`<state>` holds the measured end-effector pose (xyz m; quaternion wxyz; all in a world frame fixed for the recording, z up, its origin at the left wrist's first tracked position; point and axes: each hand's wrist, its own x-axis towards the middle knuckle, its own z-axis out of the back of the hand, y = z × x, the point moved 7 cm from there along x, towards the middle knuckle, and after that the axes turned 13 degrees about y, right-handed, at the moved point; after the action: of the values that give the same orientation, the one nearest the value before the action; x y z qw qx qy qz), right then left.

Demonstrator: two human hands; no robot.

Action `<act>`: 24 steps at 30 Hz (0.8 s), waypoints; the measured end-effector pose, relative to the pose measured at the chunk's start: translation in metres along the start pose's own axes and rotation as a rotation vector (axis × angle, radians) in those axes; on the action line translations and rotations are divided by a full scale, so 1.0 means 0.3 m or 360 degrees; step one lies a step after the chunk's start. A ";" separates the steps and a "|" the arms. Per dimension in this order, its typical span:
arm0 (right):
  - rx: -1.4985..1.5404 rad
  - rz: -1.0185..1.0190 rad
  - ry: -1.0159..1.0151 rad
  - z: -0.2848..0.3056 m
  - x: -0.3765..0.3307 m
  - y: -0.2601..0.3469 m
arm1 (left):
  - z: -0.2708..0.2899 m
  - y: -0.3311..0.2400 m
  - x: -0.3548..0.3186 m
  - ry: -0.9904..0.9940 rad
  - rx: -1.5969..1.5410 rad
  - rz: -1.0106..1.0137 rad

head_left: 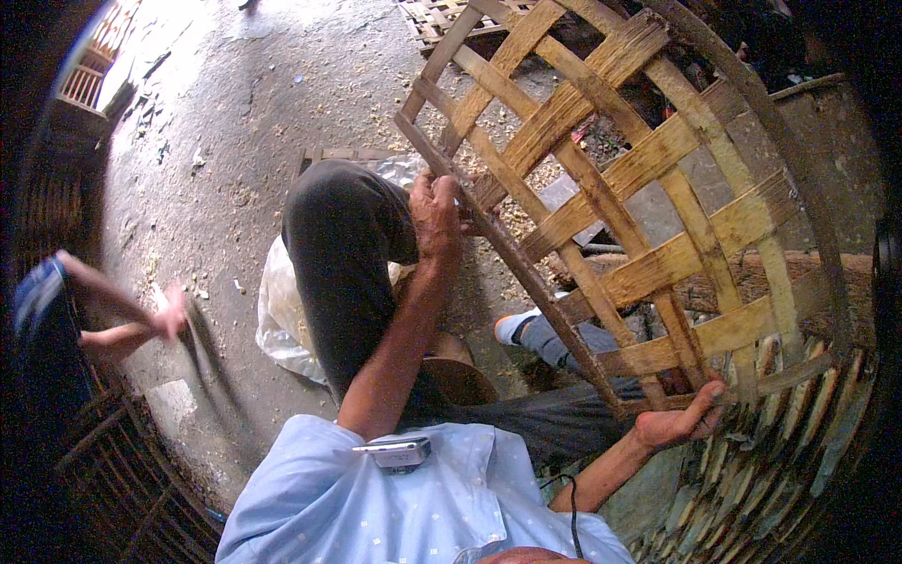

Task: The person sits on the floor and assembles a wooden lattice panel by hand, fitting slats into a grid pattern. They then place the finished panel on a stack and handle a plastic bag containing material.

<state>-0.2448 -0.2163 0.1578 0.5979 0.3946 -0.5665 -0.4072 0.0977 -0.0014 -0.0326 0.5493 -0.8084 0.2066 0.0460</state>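
A large open-weave bamboo basket frame (648,188) leans tilted in front of me, its lattice of wide tan strips running from upper left to lower right. My left hand (435,218) grips its rim strip over my raised knee in dark trousers (343,254). Lower right, my right hand (684,420) holds the frame's bottom edge, fingers curled around a strip. Both forearms rise from my light blue shirt, where a small silver device (399,454) is clipped to the chest.
Another person's hand (169,315) at the left swings a long dark blade. A woven basket wall (780,470) curves at lower right, more wickerwork (113,470) at lower left. Shavings litter the concrete floor (235,122). A white plastic sack (277,310) lies under my leg.
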 end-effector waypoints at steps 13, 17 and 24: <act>-0.0083 0.0105 0.0323 -0.002 0.020 0.013 | 0.044 0.061 0.026 -0.0121 0.0086 -0.0049; -0.0140 0.0135 0.0226 0.009 0.026 0.012 | 0.008 -0.004 0.012 -0.0032 -0.0088 -0.0113; -0.0162 0.0184 0.0280 -0.004 0.038 0.026 | 0.057 -0.015 0.033 -0.0170 0.0941 -0.0466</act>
<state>-0.2430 -0.2241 0.1689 0.6871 0.3646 -0.5123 -0.3640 0.1110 0.0127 -0.0382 0.7709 -0.6316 0.0635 -0.0531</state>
